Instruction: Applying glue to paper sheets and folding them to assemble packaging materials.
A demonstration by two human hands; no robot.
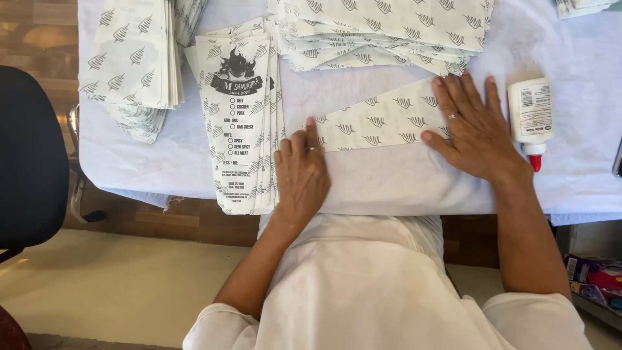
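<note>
Person pressing a folded paper sleeve flat on the worktop.

Both hands lie open, palms down, gripping nothing: left hand (301, 175) on the near end of the printed paper strip (382, 122), right hand (476, 133) on its 3 o'clock end. Finished sleeves (243, 116) stacked at 9 o'clock; more sheets (382, 29) wait at 12; glue bottle (530, 120) at 3.

A table (162, 162) under a white cloth carries the lot. On it lie a stack of printed sleeves (243, 116), a pile of patterned sheets (129, 58) at the left edge, a bigger heap (382, 32) along the back, one folded strip (382, 120) in the middle and a glue bottle (530, 120) to the right.
</note>
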